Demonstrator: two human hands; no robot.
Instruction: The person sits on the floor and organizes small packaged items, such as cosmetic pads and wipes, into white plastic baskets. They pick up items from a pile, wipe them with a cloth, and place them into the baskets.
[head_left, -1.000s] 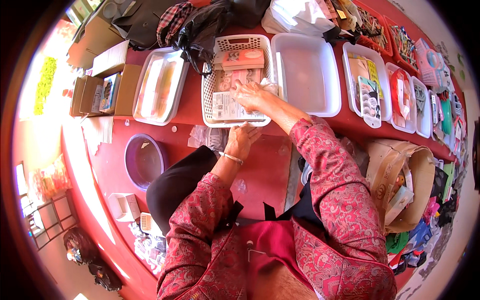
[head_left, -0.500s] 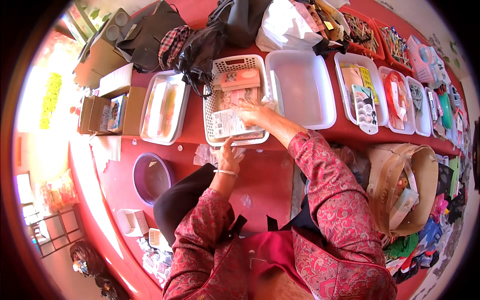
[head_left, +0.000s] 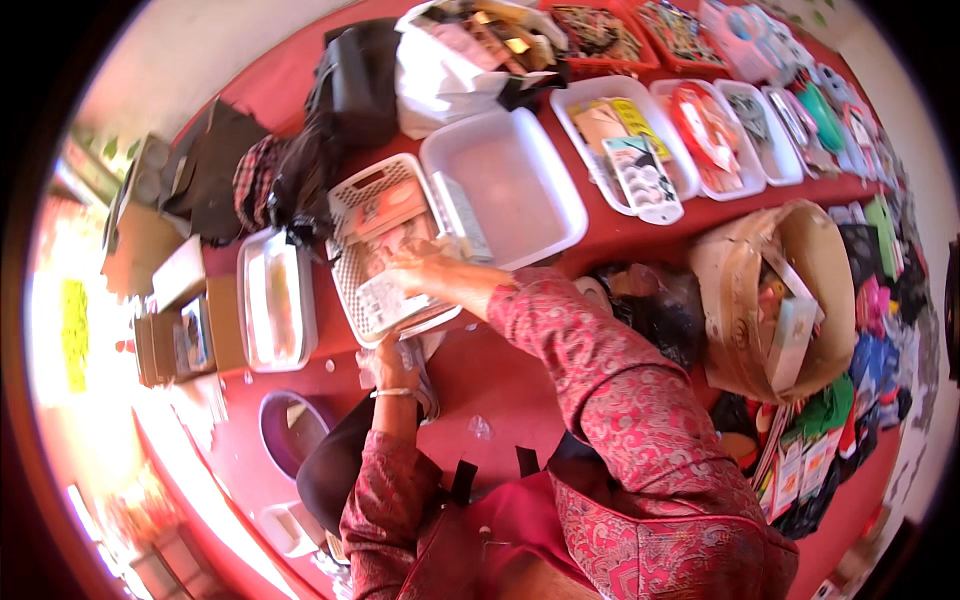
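My right hand point(head_left: 432, 272) reaches into a white perforated basket point(head_left: 350, 200). Its fingers are bent together at the edge of a white flat package point(head_left: 380, 303), and whatever they pinch is hidden. Pink and peach flat boxes point(head_left: 388, 208) fill the far part of this basket. Just below the near rim is my left hand point(head_left: 393, 366), a white bracelet on its wrist. Its fingertips are blurred against the rim and some clear plastic, so their grip does not show.
Right of the basket stands a translucent tub point(head_left: 510, 190) with a flat pack along its left side. A lidded clear container point(head_left: 275, 300) stands to the left. Farther right are a tub of packets point(head_left: 620, 150) and a big cardboard drum point(head_left: 735, 290). A purple basin point(head_left: 290, 430) sits lower left.
The whole view has turned and shifted, so the basket and tubs now appear farther left and tilted. Both hands stay at the basket, the right one still among the packages.
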